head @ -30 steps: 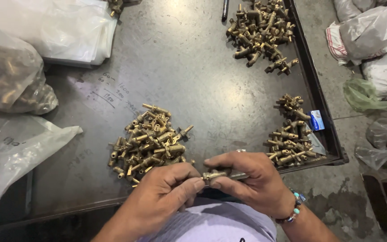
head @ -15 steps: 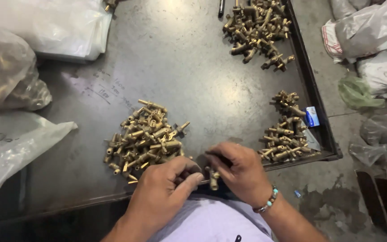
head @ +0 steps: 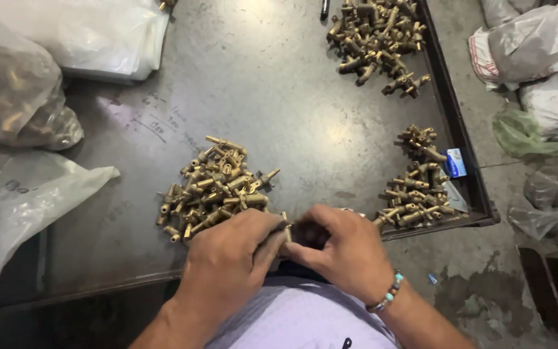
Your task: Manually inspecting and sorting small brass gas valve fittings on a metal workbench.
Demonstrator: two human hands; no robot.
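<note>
Seen from above, a person's two hands meet at the near edge of a dark metal tray table (head: 279, 84). The left hand (head: 230, 265) and the right hand (head: 347, 249) are both curled closed, fingertips pressed together around a small brass fitting (head: 285, 223), of which only a tip shows between the thumbs. The right wrist wears a beaded bracelet (head: 385, 297). Just beyond the left hand lies a pile of brass fittings (head: 214, 187). A second pile (head: 414, 187) sits just beside the right hand, with a small blue packet (head: 454, 163) at its edge. A third pile (head: 376, 35) lies at the far side. Clear plastic bags (head: 17, 97) rest on the left.
</note>
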